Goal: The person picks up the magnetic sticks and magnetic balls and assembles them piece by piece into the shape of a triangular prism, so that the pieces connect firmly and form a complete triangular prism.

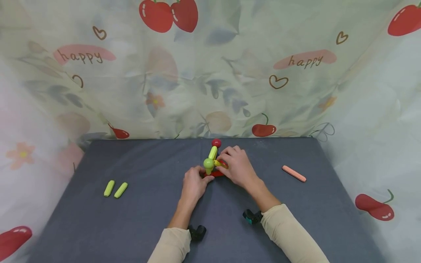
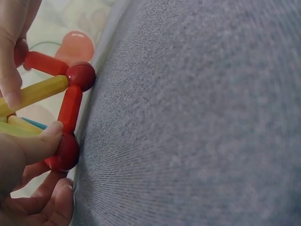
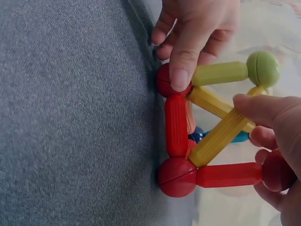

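Observation:
A frame of magnetic rods and balls stands near the table's back edge between both hands. My left hand (image 1: 194, 184) pinches a red ball (image 3: 171, 80) at one corner, the thumb on top. From that ball a red rod (image 3: 176, 125) runs to another red ball (image 3: 177, 176). My right hand (image 1: 238, 166) pinches a yellow rod (image 3: 218, 136) that slants up from this second ball toward a green ball (image 1: 208, 163). Another red rod (image 3: 229, 174) leads to a red ball (image 3: 277, 172) under the right fingers, partly hidden. A yellow-green rod (image 3: 220, 73) joins the left corner to the green ball.
Two yellow-green rods (image 1: 109, 188) lie on the dark table (image 1: 148, 226) at left, a salmon rod (image 1: 294, 173) at right. Behind the frame's front show a blue rod (image 3: 241, 137) and a dark blue ball (image 3: 196, 135). A printed curtain (image 1: 197, 91) borders the table's back edge.

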Motion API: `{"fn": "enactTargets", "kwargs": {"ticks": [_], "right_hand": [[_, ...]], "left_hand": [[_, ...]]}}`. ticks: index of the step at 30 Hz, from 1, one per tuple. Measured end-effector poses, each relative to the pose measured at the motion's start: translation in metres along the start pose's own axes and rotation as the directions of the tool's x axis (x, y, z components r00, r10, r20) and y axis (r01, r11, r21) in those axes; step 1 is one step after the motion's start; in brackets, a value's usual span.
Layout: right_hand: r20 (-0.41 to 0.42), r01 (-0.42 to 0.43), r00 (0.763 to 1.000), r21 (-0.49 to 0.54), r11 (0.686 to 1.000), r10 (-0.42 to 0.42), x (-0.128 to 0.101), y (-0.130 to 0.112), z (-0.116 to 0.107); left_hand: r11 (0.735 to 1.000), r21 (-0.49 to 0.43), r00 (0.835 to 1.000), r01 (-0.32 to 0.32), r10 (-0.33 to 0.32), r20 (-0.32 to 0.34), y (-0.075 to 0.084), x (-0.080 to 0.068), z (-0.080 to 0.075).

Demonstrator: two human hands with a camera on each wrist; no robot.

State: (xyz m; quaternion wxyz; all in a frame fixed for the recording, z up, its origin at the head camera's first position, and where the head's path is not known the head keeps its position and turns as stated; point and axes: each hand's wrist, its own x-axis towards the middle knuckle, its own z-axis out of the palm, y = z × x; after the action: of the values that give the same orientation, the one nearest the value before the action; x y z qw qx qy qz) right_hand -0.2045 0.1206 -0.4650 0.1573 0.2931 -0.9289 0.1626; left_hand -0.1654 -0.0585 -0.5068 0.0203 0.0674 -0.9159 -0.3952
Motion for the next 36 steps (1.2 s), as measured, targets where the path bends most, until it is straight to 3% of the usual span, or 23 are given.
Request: {"fn": "enactTargets", "kwargs": {"ticks": [6,9,13,15,17,19,21,23,30,33,36], "right_hand": [[-0.016,0.043,0.999,-0.058,0.997,-0.044,-0.003,-0.004,0.001],[-0.009,0.022,1.000,-0.046,0.999,-0.022,-0.004,-0.004,0.001],[-0.018,-0.109,0.993,0.161,0.981,0.113,-0.010,0.007,-0.002],[-0.005,-0.200,0.977,0.329,0.923,0.214,-0.016,0.017,0.000],[0.046,-0.285,0.952,0.481,0.829,0.301,-0.023,0.027,0.005],[0.127,-0.363,0.926,0.557,0.747,0.355,-0.031,0.035,0.014],[0.206,-0.417,0.906,0.582,0.698,0.370,-0.037,0.040,0.023],[0.253,-0.450,0.892,0.588,0.672,0.376,-0.041,0.043,0.030],[0.234,-0.453,0.888,0.596,0.663,0.396,-0.045,0.048,0.047],[0.225,-0.445,0.892,0.601,0.664,0.393,-0.047,0.048,0.050],[0.207,-0.438,0.892,0.611,0.660,0.401,-0.050,0.049,0.051]], "left_hand": [[1.000,0.012,1.000,0.000,0.001,-0.009,0.001,0.001,0.002],[1.000,0.023,1.000,-0.011,0.011,-0.009,0.002,0.002,0.003],[0.999,0.027,1.000,-0.021,0.021,-0.001,0.003,0.004,0.004],[0.999,0.026,1.000,-0.025,0.025,-0.004,0.003,0.004,0.004],[0.999,0.027,1.000,-0.026,0.026,-0.009,0.003,0.005,0.004],[0.999,0.029,0.999,-0.031,0.031,-0.012,0.003,0.005,0.004],[0.999,0.031,0.999,-0.037,0.037,-0.015,0.002,0.005,0.004],[0.999,0.029,0.999,-0.043,0.043,-0.014,0.002,0.005,0.005],[0.998,0.015,0.998,-0.057,0.056,0.014,-0.002,0.002,-0.001],[0.999,-0.001,0.998,-0.047,0.047,0.043,-0.008,-0.004,-0.015],[0.999,-0.009,0.998,-0.047,0.047,0.051,-0.020,-0.008,-0.041]]}}
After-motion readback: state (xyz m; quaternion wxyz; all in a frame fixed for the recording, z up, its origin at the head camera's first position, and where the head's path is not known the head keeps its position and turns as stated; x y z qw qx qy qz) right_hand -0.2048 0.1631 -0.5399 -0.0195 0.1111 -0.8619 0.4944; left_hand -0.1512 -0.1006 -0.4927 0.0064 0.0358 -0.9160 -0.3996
